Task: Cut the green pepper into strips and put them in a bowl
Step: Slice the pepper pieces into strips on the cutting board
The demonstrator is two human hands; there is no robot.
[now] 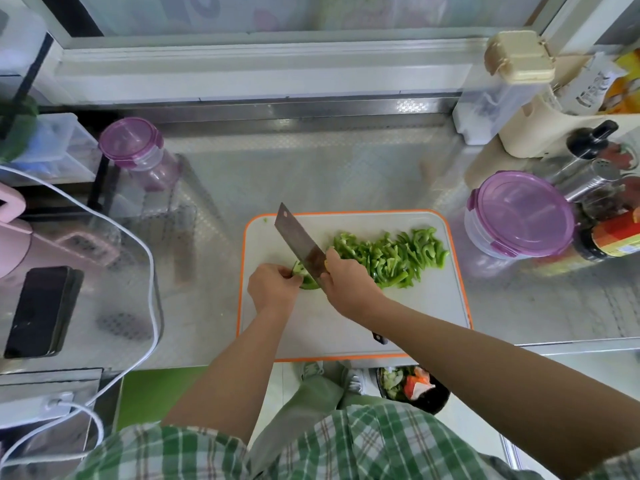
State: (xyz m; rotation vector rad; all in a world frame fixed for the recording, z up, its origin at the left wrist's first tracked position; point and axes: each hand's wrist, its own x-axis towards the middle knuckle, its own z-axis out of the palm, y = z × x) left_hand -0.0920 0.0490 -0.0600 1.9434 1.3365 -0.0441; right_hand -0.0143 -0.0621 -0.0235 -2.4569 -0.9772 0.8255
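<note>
A white cutting board with an orange rim lies on the metal counter. On its far right part lies a pile of green pepper strips. My left hand holds down a remaining piece of green pepper with curled fingers. My right hand grips the handle of a cleaver, whose blade stands against the pepper piece and points away to the left. No bowl is visible on the counter.
A purple-lidded round container stands right of the board, with bottles and a shaker behind it. A purple-lidded jar stands at the left. A phone and a white cable lie at the left. A bin with scraps sits below the counter edge.
</note>
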